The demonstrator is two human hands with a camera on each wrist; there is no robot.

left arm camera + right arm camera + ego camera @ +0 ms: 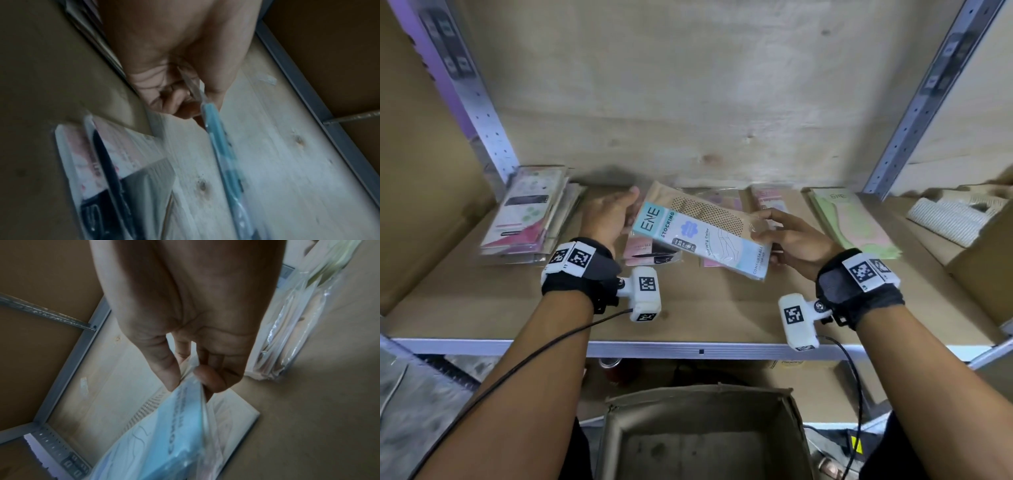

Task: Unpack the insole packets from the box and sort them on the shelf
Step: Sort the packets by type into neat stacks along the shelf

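A light blue insole packet (702,240) marked "ENE STOCKING", with a beige perforated insole showing at its top, hangs tilted just above the shelf board (688,308). My left hand (628,212) holds its left end; in the left wrist view the packet's thin blue edge (222,146) runs between thumb and fingers (176,104). My right hand (763,222) pinches the right end; the right wrist view shows thumb and fingers (207,376) closed on the packet (164,434). The cardboard box (702,397) stands below the shelf, with only its bare floor showing.
Packet stacks lie on the shelf: a mixed stack (527,216) at the left, a pink packet (650,255) under my hands, pink ones (767,198) behind, and green ones (852,219) at the right. An open carton (962,222) with a white moulded insert stands far right. Metal uprights (914,113) frame the bay.
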